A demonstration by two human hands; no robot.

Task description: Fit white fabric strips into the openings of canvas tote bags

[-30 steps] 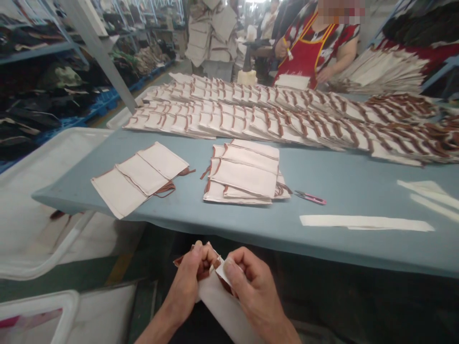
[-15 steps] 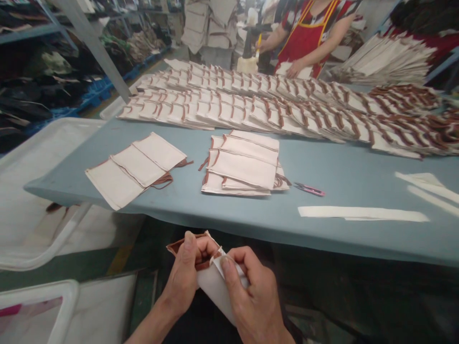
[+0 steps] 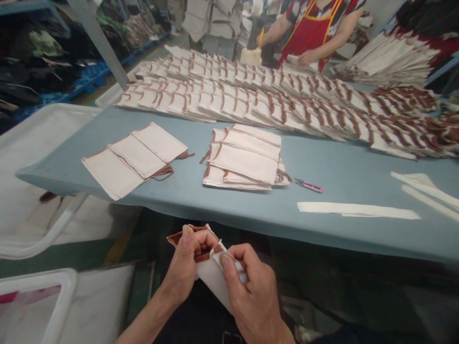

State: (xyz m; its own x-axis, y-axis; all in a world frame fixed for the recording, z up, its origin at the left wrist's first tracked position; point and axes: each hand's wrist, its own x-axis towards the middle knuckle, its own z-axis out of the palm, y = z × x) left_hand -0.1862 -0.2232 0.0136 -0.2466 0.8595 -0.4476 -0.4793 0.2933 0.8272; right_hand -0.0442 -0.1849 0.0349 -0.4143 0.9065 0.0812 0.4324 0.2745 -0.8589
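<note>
In front of the table edge, both hands hold one off-white fabric pouch (image 3: 212,278) with a brown lining at its mouth. My left hand (image 3: 184,263) grips the mouth, thumb outside and fingers reaching into the opening. My right hand (image 3: 251,286) pinches the pouch's right edge between thumb and bent fingers. Beyond them on the table lies a small pile of similar pouches (image 3: 247,162). To its left rests another group of flat pouches (image 3: 134,157) with brown cords sticking out. Pink-handled thread snips (image 3: 309,186) lie right of the pile.
Long overlapping rows of pouches (image 3: 229,98) cover the back of the blue-green table (image 3: 340,177). White strips (image 3: 358,210) lie at the right. Across the table stands a co-worker in a red apron (image 3: 310,31), holding a yellow tool. White plastic bins (image 3: 68,282) stand at the left.
The view has shifted slightly, so the table things sit a little higher. Both hands keep nearly the same grip on the pouch. The co-worker's hands have moved a little.
</note>
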